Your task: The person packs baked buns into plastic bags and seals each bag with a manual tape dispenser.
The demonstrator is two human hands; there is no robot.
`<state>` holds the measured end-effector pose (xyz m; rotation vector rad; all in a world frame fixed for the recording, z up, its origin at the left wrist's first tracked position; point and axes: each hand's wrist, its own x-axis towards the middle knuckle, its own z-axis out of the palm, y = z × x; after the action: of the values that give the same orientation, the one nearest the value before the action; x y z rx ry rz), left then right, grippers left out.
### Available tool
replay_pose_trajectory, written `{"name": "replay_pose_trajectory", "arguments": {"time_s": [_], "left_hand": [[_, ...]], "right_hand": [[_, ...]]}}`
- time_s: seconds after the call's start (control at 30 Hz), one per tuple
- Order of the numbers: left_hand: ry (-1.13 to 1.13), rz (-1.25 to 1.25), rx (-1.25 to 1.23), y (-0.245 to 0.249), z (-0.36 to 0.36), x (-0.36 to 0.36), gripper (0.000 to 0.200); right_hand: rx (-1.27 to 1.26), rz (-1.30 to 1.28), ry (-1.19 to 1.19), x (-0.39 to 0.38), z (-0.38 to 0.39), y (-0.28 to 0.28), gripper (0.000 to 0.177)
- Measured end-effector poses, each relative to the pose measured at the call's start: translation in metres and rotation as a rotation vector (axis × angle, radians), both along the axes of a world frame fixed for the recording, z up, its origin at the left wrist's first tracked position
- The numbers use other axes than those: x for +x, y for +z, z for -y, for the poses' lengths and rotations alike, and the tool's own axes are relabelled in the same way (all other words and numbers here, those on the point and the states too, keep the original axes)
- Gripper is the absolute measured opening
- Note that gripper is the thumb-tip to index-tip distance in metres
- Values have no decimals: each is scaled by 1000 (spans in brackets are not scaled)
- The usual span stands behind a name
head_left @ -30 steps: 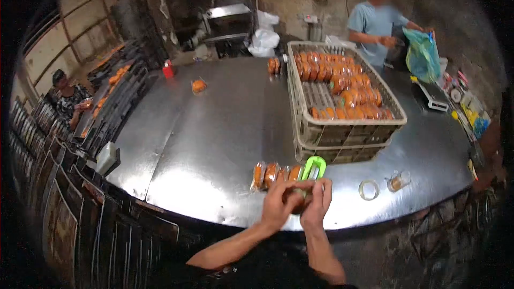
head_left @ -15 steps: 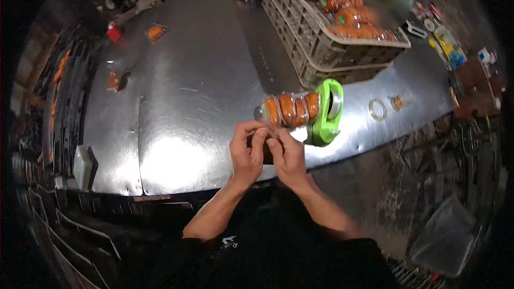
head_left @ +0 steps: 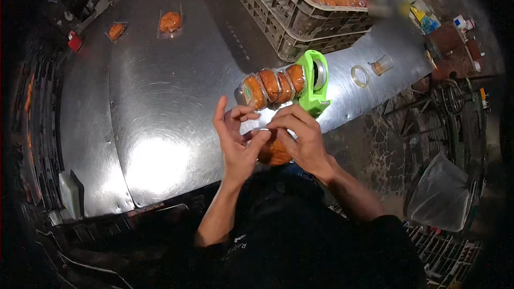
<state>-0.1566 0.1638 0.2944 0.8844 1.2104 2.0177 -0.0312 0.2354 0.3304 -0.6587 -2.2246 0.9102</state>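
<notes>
A wrapped orange-brown bun is below my two hands at the table's front edge. My right hand has its fingers closed on the bun's clear wrap at the top. My left hand has its fingers raised and apart, while its thumb touches the wrap near a small white spot. Just beyond my hands, a row of wrapped buns lies against a green tape dispenser.
Stacked plastic crates with wrapped buns stand at the back of the metal table. Two single buns lie at the back left. A tape ring and a small clear cup are on the right.
My left hand has spread its fingers and moved slightly left. My right hand has shifted right and its fingers now reach over the wrap. More of the bun below shows. The view has shifted.
</notes>
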Motion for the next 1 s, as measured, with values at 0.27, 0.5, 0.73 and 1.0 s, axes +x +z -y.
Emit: {"name": "replay_pose_trajectory", "arguments": {"time_s": [0.27, 0.5, 0.73, 1.0], "left_hand": [[110, -339, -187, 23, 5, -10, 35], [492, 116, -24, 21, -46, 45, 14], [332, 15, -40, 16, -73, 42, 33], [92, -126, -299, -10, -50, 58, 32]], "right_hand": [[486, -101, 207, -4, -39, 3, 12], [-544, -495, 141, -15, -56, 7, 13], [-124, -169, -489, 97, -117, -55, 35], [-466, -118, -675, 82, -115, -108, 28]]}}
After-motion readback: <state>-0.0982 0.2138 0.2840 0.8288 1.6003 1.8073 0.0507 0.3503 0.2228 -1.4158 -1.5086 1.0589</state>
